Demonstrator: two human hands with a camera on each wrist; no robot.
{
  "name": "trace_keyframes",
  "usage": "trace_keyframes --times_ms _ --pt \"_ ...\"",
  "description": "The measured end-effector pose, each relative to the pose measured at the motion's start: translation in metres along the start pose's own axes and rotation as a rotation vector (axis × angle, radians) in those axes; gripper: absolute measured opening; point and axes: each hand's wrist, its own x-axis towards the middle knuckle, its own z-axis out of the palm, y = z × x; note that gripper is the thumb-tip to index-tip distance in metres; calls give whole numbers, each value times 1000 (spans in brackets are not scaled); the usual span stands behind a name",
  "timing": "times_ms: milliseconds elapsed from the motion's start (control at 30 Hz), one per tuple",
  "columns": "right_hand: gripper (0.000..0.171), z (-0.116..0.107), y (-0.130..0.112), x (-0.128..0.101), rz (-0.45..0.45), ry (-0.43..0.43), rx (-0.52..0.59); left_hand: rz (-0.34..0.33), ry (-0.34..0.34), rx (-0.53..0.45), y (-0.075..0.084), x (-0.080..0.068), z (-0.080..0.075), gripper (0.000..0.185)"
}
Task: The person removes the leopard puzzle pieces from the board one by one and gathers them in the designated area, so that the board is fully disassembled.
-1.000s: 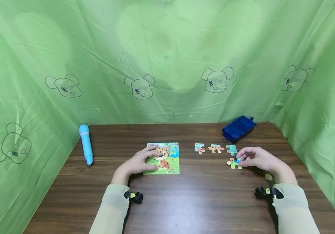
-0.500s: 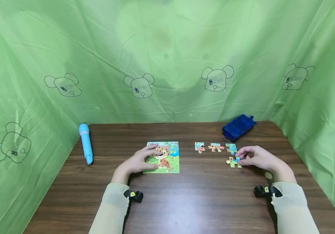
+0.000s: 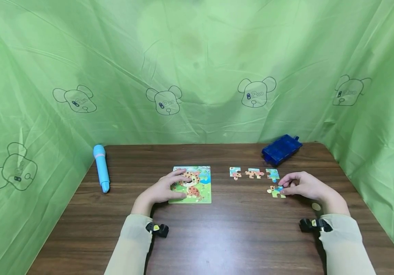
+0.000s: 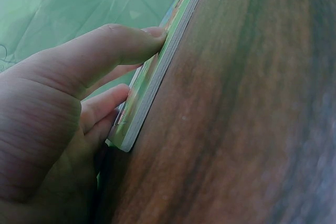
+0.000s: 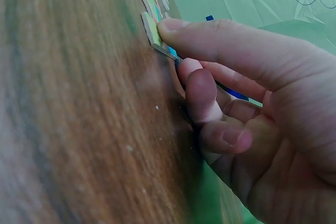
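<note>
fingers of the right hand (image 3: 303, 186) pinch a loose puzzle piece (image 3: 275, 191) at its edge — thumb on top, curled fingers under it, the piece lying on the wooden table (image 3: 234, 236) just below a row of three more pieces (image 3: 253, 173). left hand (image 3: 162, 190) holds the puzzle board (image 3: 197, 187) at its left side — thumb against the near edge, fingers spread over the leopard picture. blue case (image 3: 281, 149) sits behind the row; blue pen (image 3: 101, 168) lies well apart at the left.
</note>
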Motion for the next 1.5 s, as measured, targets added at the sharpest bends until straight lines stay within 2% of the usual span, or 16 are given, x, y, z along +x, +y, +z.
trace_keyframes --times_ms 267,433,567,700,833,1033,1167,1333,1500 --pt "25 1 -4 1 -9 12 -39 4 7 -6 0 -1 -1 58" --pt "24 0 -6 1 21 2 -47 6 2 13 -1 -1 0 60" --pt "24 -1 -10 1 15 24 -99 -4 6 20 -1 -1 0 62" --pt "21 -3 -21 0 -27 66 -152 -7 7 26 0 -1 0 63" --pt "22 1 -42 1 -68 108 -187 5 1 31 1 -1 -1 68" --pt "24 24 -83 12 -96 213 -242 -43 19 5 2 -1 1 87" --pt "25 45 -104 25 -123 257 -232 -62 28 4 1 -2 3 89" --pt "20 72 -122 46 -200 246 -205 -53 28 18 2 -3 2 87" --pt "23 98 -144 69 -221 201 -185 -45 24 19 5 -1 -1 87"
